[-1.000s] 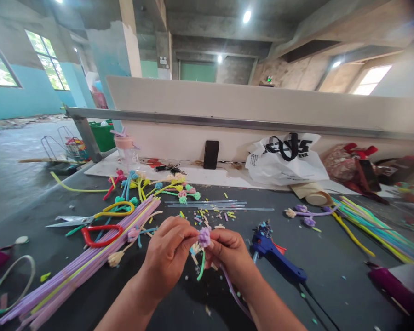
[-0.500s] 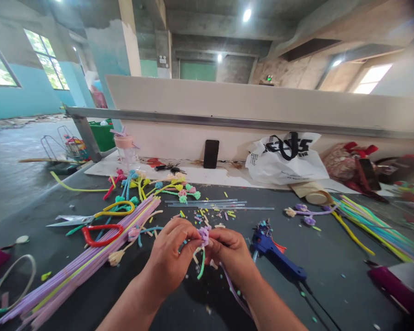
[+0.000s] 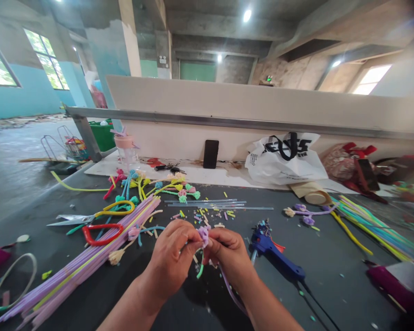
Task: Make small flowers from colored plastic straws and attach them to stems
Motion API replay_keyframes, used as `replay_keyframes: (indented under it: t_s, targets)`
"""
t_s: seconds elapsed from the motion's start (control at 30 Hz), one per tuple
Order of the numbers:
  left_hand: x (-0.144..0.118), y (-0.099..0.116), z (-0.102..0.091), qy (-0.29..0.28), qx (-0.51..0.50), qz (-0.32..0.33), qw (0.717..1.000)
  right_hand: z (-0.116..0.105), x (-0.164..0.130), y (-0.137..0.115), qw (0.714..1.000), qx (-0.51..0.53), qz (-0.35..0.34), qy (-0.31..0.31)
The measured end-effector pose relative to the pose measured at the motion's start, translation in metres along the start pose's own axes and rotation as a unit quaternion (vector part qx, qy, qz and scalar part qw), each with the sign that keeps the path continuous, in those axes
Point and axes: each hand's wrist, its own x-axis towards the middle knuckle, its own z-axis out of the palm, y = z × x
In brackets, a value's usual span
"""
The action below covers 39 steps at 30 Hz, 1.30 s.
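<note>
Along the dark table's (image 3: 331, 257) left edge lay a bundle of lilac pipe cleaners (image 3: 89, 262), fuzzy and straight, beside red-handled scissors (image 3: 100, 233). At centre, left hand (image 3: 172, 257) and right hand (image 3: 229, 255) both pinched a small purple fuzzy flower (image 3: 204, 234), held just above the tabletop, its stem trailing down. Just right lay a blue glue gun (image 3: 276, 259), then a white plastic bag (image 3: 284, 161).
</note>
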Motion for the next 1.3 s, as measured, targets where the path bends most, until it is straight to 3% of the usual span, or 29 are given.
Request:
replay_keyframes:
  t_s: [0.2,0.6,0.97,1.03,1.2,1.3]
  targets:
    - [-0.0006,0.0068,-0.0035,0.057,0.008,0.05,0.997,-0.0077,-0.0005,0.0048,0.997,0.076,0.002,-0.03]
    - [-0.004,0.0032,-0.001,0.001,0.021,0.056,0.998,-0.0069,0.001,0.0012,0.998,0.033,-0.002,-0.047]
    - [0.001,0.0031,-0.0004,-0.034,-0.001,0.025,0.999,-0.0037,0.0008,0.0055,0.992,0.103,0.056,-0.055]
    - [0.0012,0.0048,-0.0008,-0.007,-0.024,0.022,0.999,-0.0032,0.001,0.0043,0.987,0.137,0.063,-0.063]
    - [-0.0015,0.0056,-0.0019,0.145,-0.012,-0.028,0.989,-0.0031,0.0013,-0.0014,0.965,0.233,0.053,-0.106]
    - [-0.0029,0.0049,-0.0008,0.146,0.003,-0.012,0.989,-0.0031,0.0017,-0.0019,0.958,0.255,0.052,-0.119]
